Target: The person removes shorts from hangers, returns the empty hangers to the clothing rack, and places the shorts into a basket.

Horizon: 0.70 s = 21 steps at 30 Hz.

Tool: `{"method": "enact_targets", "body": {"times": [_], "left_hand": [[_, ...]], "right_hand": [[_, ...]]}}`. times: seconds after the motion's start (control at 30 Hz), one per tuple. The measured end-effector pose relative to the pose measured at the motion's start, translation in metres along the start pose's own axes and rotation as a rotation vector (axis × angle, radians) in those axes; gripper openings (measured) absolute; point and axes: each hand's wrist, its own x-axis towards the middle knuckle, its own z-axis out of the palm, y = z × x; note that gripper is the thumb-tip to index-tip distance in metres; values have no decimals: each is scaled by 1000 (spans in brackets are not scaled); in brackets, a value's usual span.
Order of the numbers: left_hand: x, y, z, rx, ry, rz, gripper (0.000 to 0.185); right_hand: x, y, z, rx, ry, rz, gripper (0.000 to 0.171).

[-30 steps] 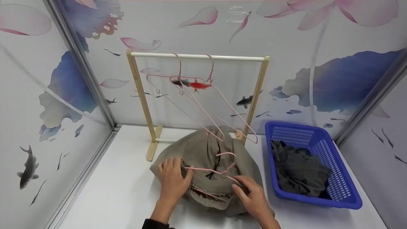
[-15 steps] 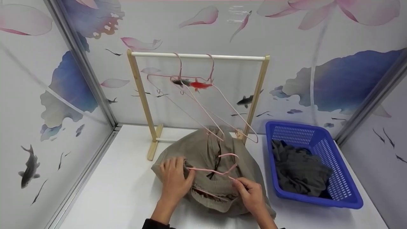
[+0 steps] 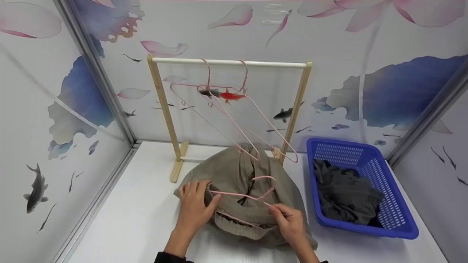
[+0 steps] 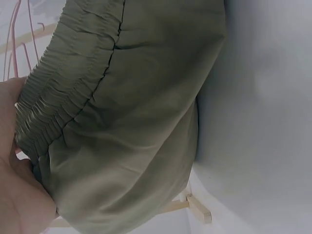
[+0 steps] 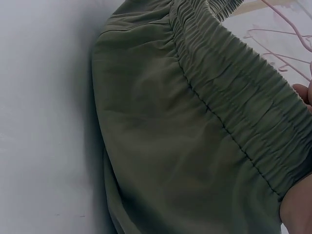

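An olive garment (image 3: 234,170) with an elastic waistband (image 3: 237,219) lies bunched on the white table in front of a wooden rack (image 3: 228,63). A pink wire hanger (image 3: 243,195) lies across its waistband. My left hand (image 3: 195,206) grips the waistband's left side, with the thumb against the hanger's left end. My right hand (image 3: 289,219) pinches the hanger's right arm at the waistband. The left wrist view shows the gathered waistband (image 4: 63,112) against my palm (image 4: 14,195). The right wrist view shows the waistband (image 5: 234,97) running to my fingers (image 5: 298,209).
Two more pink hangers (image 3: 234,120) hang slanted from the rack's white bar, with their lower ends down at the garment. A blue plastic basket (image 3: 369,230) holding dark grey clothes (image 3: 343,197) stands at the right. Printed walls close in the back and both sides.
My right hand has drawn in a little to the left and curled its fingers from stretched to a pinch on the hanger's arm. The left hand has hardly moved.
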Motion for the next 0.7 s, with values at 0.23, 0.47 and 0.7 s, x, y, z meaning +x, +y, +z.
{"method": "enact_targets", "body": {"times": [0.23,0.47,0.7], "left_hand": [[-1,-9,-2,-25,10,-33,46],[-2,-14,0,-64,64,-60,38],[-1,-15,1,-136,138,-150,26]], "right_hand": [[-2,0,-3,60,-15,27,19],[-2,3,-5,4,-4,19,20],[-3,4,-3,26,-10,-6,22]]}}
